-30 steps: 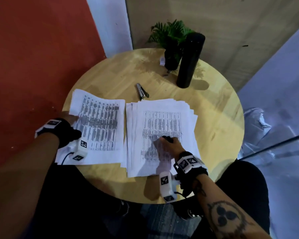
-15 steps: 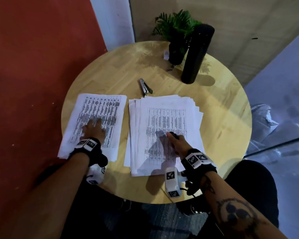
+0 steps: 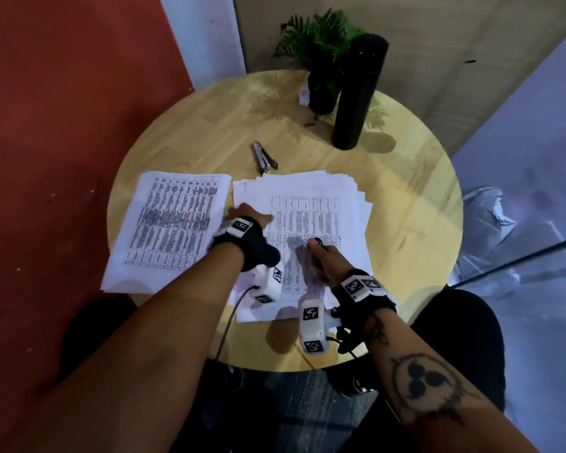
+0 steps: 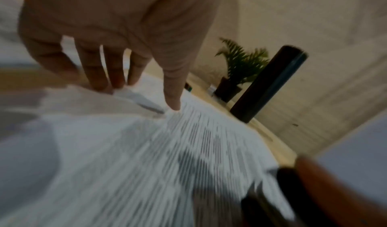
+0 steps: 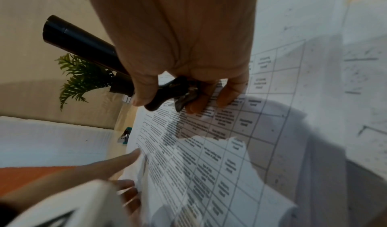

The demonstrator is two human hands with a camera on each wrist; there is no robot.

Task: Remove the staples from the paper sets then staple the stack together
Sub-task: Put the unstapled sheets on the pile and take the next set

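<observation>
A round wooden bench (image 3: 406,204) fills the middle of the head view, carrying two lots of printed paper. The loose stack (image 3: 311,204) lies at frame centre, its sheets fanned unevenly at the upper and right edges; a neater paper set (image 3: 170,223) lies just beside it to the left, not overlapping it as far as can be seen. The left hand (image 3: 245,214) rests on the left margin of the loose stack, its grip apart: in the left wrist view the fingers (image 4: 100,71) are straight and spread, their tips touching the paper. The right hand (image 3: 321,256) sits low on the same stack, right of centre, its grip clamped on a small black staple remover (image 5: 167,93), thumb on one side and curled fingers on the other, with the metal claws showing just above the printed table. A stapler (image 3: 264,156) lies on bare wood just above the stack's upper left corner. Toward the upper right of the bench stand a tall black cylinder (image 3: 356,93) and, close behind it, a small potted plant (image 3: 317,37).
</observation>
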